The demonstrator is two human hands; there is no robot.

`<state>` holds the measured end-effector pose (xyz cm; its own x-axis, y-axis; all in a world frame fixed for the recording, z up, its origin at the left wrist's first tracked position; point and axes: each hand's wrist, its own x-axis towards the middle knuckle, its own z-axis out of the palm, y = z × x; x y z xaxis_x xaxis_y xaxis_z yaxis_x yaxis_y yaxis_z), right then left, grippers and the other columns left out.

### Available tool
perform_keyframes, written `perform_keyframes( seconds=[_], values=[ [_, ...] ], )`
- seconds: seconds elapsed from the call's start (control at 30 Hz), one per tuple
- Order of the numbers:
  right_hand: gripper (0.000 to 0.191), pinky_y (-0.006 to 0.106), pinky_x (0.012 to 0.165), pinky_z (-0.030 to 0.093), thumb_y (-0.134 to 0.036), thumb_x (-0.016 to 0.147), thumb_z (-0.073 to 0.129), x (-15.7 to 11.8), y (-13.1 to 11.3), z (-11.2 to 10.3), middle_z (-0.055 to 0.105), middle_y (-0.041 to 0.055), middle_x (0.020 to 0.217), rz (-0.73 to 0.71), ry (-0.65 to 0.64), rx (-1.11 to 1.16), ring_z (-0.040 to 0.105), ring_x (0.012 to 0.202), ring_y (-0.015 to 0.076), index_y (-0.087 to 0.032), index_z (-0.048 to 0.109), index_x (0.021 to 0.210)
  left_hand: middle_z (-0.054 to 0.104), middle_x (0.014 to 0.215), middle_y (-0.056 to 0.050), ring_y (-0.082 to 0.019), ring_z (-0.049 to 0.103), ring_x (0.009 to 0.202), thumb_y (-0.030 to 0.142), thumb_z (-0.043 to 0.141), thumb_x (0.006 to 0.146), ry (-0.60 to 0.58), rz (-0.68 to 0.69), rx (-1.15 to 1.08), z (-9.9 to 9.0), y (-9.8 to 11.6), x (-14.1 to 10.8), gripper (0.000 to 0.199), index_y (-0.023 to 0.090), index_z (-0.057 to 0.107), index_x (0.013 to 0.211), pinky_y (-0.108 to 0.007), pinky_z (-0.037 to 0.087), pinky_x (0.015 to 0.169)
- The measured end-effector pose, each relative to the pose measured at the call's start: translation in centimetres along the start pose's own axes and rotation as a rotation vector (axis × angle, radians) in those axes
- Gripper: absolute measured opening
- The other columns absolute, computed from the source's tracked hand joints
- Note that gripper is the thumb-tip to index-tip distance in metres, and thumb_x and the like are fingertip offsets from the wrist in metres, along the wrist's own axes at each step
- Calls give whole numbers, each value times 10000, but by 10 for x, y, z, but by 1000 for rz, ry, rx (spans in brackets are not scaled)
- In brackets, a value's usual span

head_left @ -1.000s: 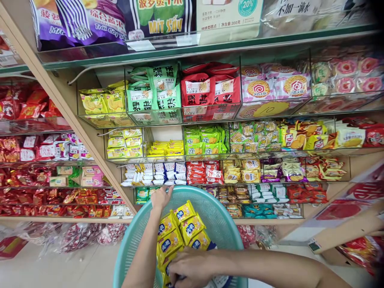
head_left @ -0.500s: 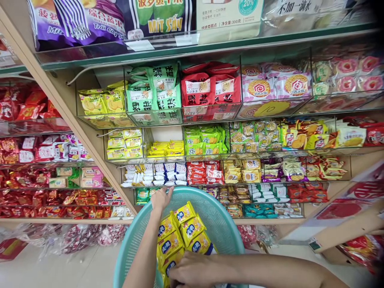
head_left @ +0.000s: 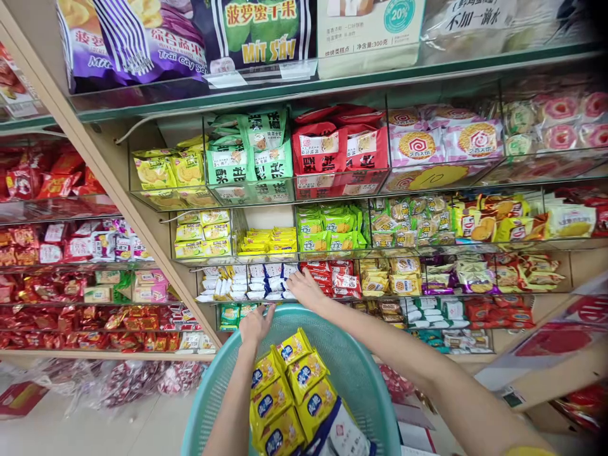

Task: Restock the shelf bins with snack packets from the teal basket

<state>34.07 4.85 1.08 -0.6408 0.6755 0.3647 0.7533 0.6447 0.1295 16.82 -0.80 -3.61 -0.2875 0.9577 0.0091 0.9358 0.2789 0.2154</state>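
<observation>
Left hand: the left hand (head_left: 256,325) is resting at the far rim of the teal basket (head_left: 349,354), its fingers appearing to be curling over the edge and gripping it; the underside of that grip is not showing. The left forearm is lying over the basket's interior.

Right hand: the right hand (head_left: 308,290) is hovering beyond the rim, at the front of a low shelf compartment. Its fingers are standing extended and slightly spread, with nothing visibly held. They are pointing toward the white-and-blue packets (head_left: 273,285), while the red packets (head_left: 344,283) are lying just beside the hand on the other side. Whether the fingertips are touching any packet cannot be told.

Contents: inside the basket, yellow packets (head_left: 273,400) are lying in two adjoining rows, and a larger white bag (head_left: 344,432) with dark blue edging is sitting next to them, partly running out of view at the bottom.

Assessment: the step in hand is judged to be picking goods at the shelf, with the basket serving as the receiver. The next move is seemingly calling for the right fingers to be closing on a white-and-blue packet without disturbing its neighbours, while the left grip is steadying the rim.
</observation>
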Motion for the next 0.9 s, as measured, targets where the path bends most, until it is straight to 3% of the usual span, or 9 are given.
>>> perform_keyframes(
  seconds=[0.1,0.23,0.67,0.9],
  values=[
    [346,471,1062,264,-30,869,375,10,3,27,567,182,1216,21,49,-98,465,1170,260,-75,555,1161,713,919,-144,-291,661,912,639,262,873,-2,-9,11,0,-8,0,606,216,674,1008,-331,462,737],
    [454,503,1071,238,-36,868,346,18,2,44,473,205,1339,77,81,-104,370,1266,287,-51,441,1312,714,894,-140,-281,663,903,642,262,872,-10,-31,11,-1,-15,2,618,202,679,993,-320,463,742],
    [558,543,1074,180,-52,833,363,33,0,66,518,230,1293,204,106,-74,377,1261,301,-61,355,1391,711,921,-133,-278,661,913,638,265,873,-10,-40,-23,5,-24,6,614,199,668,1018,-323,469,751],
    [535,531,1074,181,-52,855,340,32,1,66,515,218,1284,201,116,-77,383,1234,292,-70,358,1390,714,908,-131,-281,665,903,625,266,879,-15,-42,-13,4,-23,8,600,202,660,1035,-328,471,739]
  ],
)
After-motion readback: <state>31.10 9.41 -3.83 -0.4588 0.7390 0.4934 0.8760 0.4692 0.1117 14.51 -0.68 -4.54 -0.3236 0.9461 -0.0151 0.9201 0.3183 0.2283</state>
